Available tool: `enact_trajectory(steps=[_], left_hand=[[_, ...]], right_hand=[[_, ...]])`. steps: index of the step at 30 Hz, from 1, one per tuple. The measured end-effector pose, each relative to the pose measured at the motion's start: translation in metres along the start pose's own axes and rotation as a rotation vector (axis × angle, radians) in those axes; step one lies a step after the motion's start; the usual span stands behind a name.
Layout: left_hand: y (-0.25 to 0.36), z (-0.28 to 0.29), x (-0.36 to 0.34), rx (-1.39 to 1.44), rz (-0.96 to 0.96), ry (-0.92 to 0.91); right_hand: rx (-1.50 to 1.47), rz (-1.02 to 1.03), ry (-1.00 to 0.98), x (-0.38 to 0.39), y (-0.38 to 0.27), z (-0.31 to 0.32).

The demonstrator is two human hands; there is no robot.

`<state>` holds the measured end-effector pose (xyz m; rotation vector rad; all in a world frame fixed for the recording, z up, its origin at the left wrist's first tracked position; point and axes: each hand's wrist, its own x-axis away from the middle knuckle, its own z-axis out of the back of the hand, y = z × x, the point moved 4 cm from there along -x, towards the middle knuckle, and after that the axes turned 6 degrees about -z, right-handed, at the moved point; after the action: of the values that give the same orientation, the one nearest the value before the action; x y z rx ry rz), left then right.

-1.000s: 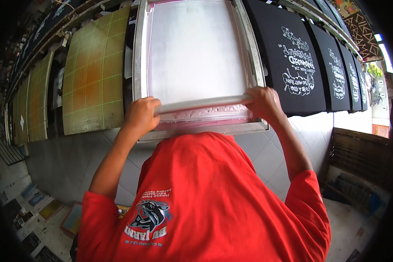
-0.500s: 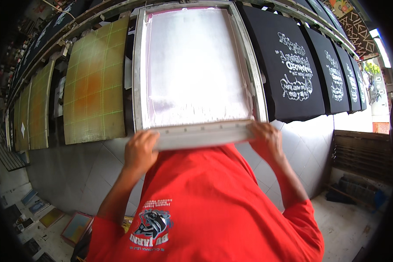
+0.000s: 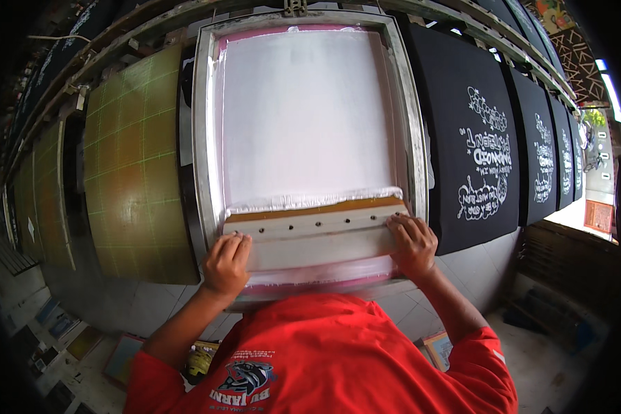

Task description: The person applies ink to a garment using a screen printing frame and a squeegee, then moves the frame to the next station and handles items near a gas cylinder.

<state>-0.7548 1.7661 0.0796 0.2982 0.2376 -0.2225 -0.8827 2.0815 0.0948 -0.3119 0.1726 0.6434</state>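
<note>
Squeegee [image 3: 317,240] now inside the frame [image 3: 203,138], at the ink line

Head view: squeegee lies over the frame's near end; half a second ago it was across the near edge. Amber blade [image 3: 324,209] now points away, along a ridge of white ink [image 3: 310,198]. Left hand [image 3: 225,265] and right hand [image 3: 414,243] well apart, each clamped on one end. Judged: blade sits behind the ink, apparently engaged with it.
</note>
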Motion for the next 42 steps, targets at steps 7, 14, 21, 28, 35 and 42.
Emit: enact_trajectory(steps=[7,14,21,28,35,42], left_hand=[[-0.08,-0.018,-0.1,-0.088,-0.023,0.065],[-0.153,-0.028,-0.211,-0.121,0.029,0.044],[-0.196,0.032,-0.316,0.099,0.101,-0.272],[-0.137,0.071,-0.25,0.129,0.119,-0.172],[-0.006,0.076,-0.053,0.106,0.094,-0.07],[0.074,0.052,0.084,0.127,0.09,-0.086]], right_hand=[[-0.019,0.082,0.056,-0.115,0.044,-0.035],[0.044,0.077,0.095,-0.234,0.093,-0.065],[0.128,0.002,-0.215,-0.344,0.103,-0.023],[0.094,-0.062,-0.185,-0.272,0.073,0.028],[-0.016,0.029,-0.1,-0.061,0.0,0.069],[-0.064,-0.058,-0.058,0.1,-0.046,0.068]])
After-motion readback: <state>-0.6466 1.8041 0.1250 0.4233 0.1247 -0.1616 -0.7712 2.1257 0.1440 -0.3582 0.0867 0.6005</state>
